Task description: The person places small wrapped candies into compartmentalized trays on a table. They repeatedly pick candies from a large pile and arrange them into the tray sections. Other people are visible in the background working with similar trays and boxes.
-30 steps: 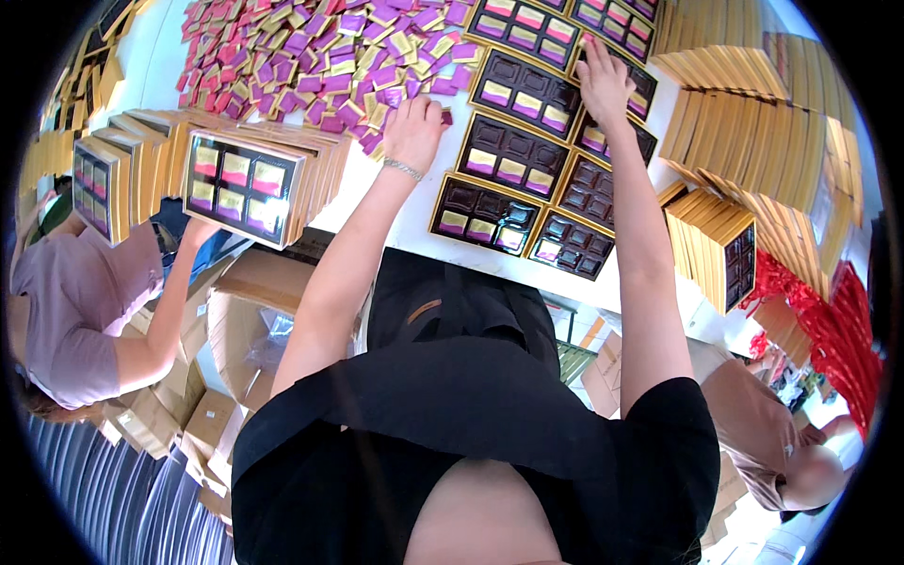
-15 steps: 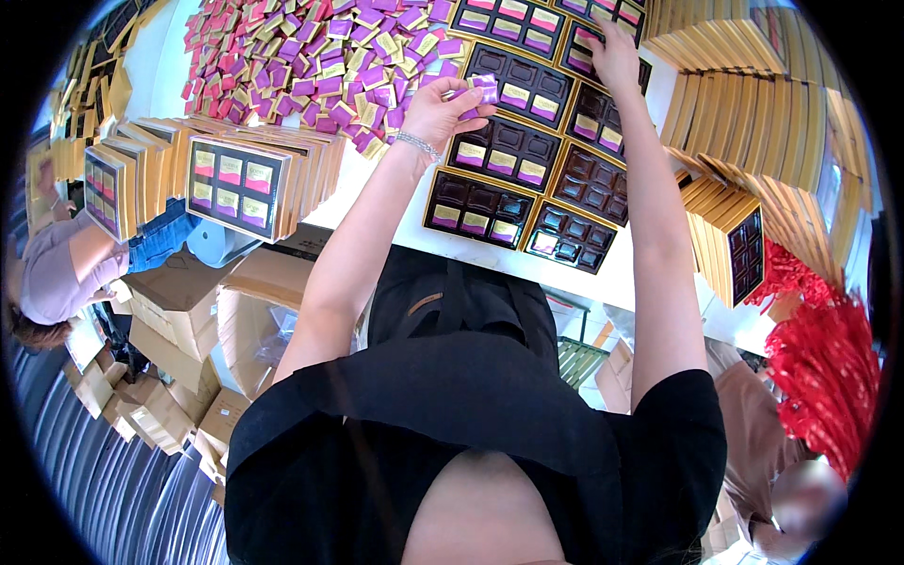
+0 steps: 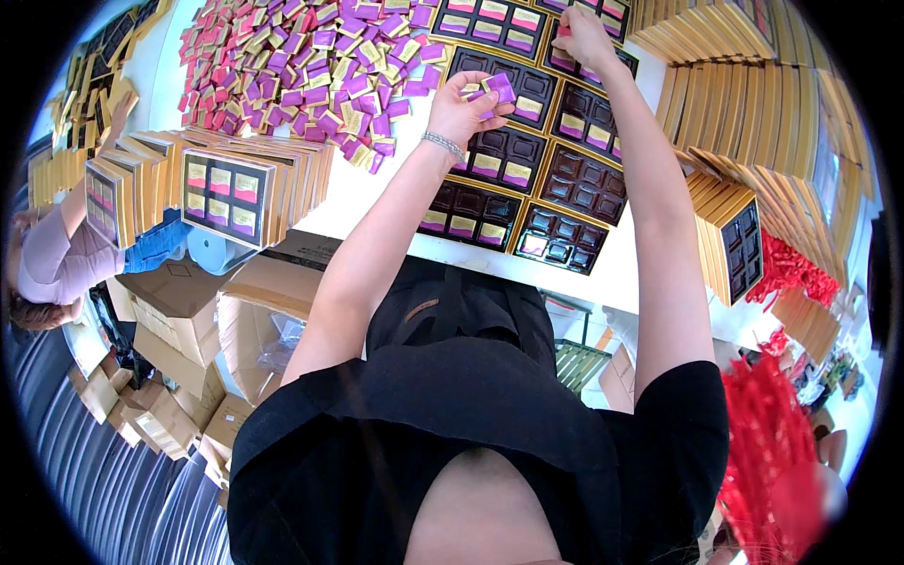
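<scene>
My left hand (image 3: 460,111), a chain bracelet at its wrist, holds a few small purple-and-gold wrapped squares (image 3: 499,88) between thumb and fingers. It hovers over the left column of gold-edged boxes with dark moulded trays (image 3: 471,200). Farther off, my right hand (image 3: 586,42) reaches down to a box in the right column, its fingers bent together at the tray's upper row; what they pinch is hidden. Several trays have wrapped squares in their lower row and bare pockets above. A tray (image 3: 584,184) in the right column shows only dark pockets.
A wide heap of pink, purple and gold squares (image 3: 330,71) covers the table's far left. Filled boxes (image 3: 226,196) stand in a row at left, and gold-edged boxes (image 3: 744,108) are stacked at right. Red shredded filler (image 3: 767,424) and cardboard cartons (image 3: 174,301) flank me. Another person (image 3: 71,254) works at left.
My right hand has shifted slightly left along the far box. My left hand still holds its squares, now a little lower and to the right over the trays. The view has shifted slightly.
</scene>
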Demonstrator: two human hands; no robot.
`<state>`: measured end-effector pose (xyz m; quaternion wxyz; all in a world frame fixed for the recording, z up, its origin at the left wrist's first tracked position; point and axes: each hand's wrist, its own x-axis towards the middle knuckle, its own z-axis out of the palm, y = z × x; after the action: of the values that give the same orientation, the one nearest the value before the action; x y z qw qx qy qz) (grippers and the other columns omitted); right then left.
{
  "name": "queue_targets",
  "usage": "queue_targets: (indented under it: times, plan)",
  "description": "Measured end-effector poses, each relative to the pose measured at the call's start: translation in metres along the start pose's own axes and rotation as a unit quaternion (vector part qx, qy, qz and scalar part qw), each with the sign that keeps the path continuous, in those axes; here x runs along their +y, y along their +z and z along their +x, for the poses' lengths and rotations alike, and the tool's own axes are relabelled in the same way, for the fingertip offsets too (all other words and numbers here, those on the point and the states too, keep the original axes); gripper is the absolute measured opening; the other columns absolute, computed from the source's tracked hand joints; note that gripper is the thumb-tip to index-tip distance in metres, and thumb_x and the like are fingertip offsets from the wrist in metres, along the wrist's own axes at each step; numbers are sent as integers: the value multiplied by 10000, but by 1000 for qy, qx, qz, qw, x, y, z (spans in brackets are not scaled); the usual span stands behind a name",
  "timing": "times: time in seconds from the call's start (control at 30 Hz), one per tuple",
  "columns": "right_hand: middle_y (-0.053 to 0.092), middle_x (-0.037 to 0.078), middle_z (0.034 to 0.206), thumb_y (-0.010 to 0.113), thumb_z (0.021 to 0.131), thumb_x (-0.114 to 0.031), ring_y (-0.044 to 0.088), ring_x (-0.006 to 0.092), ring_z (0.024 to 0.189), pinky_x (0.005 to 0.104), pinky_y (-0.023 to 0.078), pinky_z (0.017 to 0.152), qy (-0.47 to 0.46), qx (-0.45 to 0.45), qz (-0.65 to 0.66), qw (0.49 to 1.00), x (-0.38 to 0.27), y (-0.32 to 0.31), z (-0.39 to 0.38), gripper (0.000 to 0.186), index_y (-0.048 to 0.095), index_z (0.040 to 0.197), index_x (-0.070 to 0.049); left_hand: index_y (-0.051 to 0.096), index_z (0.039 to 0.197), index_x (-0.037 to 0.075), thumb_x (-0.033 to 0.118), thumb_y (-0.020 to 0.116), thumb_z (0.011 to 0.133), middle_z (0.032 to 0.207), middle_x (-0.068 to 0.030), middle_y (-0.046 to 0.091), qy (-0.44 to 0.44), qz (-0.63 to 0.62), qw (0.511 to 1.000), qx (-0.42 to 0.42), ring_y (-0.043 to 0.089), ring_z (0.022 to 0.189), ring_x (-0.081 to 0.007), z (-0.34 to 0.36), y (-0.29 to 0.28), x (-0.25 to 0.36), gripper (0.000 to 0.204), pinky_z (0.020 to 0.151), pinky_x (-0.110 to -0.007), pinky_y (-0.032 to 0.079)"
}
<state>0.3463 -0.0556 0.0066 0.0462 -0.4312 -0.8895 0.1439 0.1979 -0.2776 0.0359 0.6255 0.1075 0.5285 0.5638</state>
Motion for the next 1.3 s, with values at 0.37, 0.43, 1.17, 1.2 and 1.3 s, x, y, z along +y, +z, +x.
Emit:
queue_targets:
  times: [0.37,0.43,1.17,1.2,1.3]
  plan:
    - [629,130,840,671,778,-2,668,202,709,291,588,564,282,135,414,855,35,9,0,113,609,844,66,528,1021,108,143,616,902,957,-105,670,-23,-11,999,28,696,828,-212,-4,-1,2,152,595,-258,542]
    - [610,150,852,677,766,21,669,236,694,310,609,602,331,169,459,807,20,12,-1,139,585,844,90,539,996,124,162,621,902,930,-84,673,-26,-10,999,28,695,800,-193,-5,2,3,130,564,-240,518]
    - [673,69,977,513,939,-296,609,263,975,373,452,853,12,200,66,978,-22,8,-62,298,652,1062,-62,623,1054,59,41,625,883,1010,-38,622,142,61,984,-93,654,873,-159,-10,-2,3,172,696,-251,526]
    - [664,68,954,514,952,-307,634,210,913,350,499,798,130,113,305,937,-47,-7,-74,320,637,1077,-39,633,1047,59,42,628,880,1022,-34,618,196,111,968,-110,653,874,-155,-13,-2,5,167,694,-247,523]
    - [657,77,928,577,932,-220,648,148,833,286,553,716,189,-200,674,685,-79,-45,-122,279,609,1106,-4,653,980,39,-8,650,832,1055,-30,588,304,258,907,-137,605,901,-111,-19,5,16,155,733,-220,494]
